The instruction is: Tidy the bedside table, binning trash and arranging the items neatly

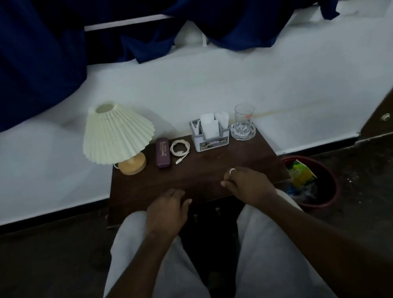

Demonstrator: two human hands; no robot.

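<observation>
Dark-wood worktop (205, 169) looks tidy: lamp (119, 135), case (162, 153), cable (179, 149), organiser (209, 133), glass (244, 119) lined up; bin (331, 180) holds trash. Left hand (167, 212) loosely spread, empty; right hand (249, 187) curled, seemingly empty.

"OPEL" is printed on the grey organizer (210, 135)'s front label.

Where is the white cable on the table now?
The coiled white cable lies at the table's back, between the purple case on its left and the grey organizer on its right.
</observation>
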